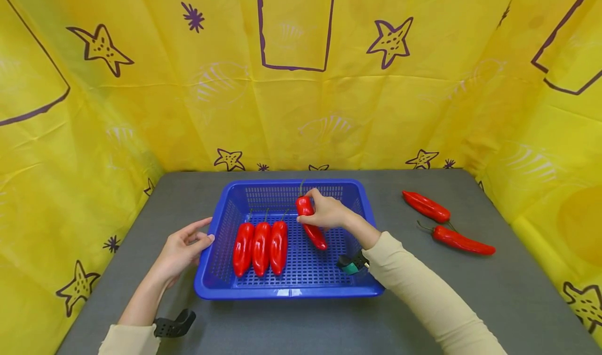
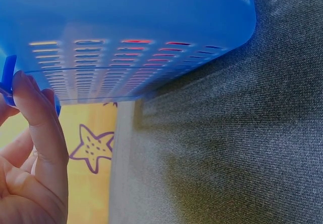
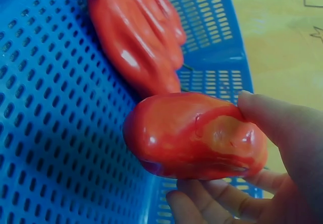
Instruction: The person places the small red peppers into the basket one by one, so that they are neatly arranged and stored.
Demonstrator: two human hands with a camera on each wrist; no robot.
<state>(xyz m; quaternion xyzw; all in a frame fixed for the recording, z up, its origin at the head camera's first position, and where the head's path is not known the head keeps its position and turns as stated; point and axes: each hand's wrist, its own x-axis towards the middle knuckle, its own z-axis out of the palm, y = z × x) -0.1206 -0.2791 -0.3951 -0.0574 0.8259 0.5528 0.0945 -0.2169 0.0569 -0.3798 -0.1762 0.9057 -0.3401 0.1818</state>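
A blue plastic basket (image 1: pixel 291 293) with slotted walls stands on the grey table. Three red chili peppers (image 1: pixel 261 249) lie side by side in its left half, stems pointing away from me. My right hand (image 1: pixel 326 211) pinches another red chili pepper (image 3: pixel 192 135) near its stem end, over the basket floor to the right of that row; its tip slants down to the right. On the basket's left rim, my left hand (image 1: pixel 183 248) grips the edge between thumb and fingers. In the left wrist view, the fingers (image 2: pixel 38 108) are at the rim, beside the slotted outer wall (image 2: pixel 126 17).
Two more red chili peppers, one farther back (image 1: pixel 425 206) and one nearer (image 1: pixel 463 241), lie on the grey table (image 1: pixel 400 302) to the right of the basket. A yellow cloth (image 1: pixel 291 119) with starfish drawings hangs behind and at both sides.
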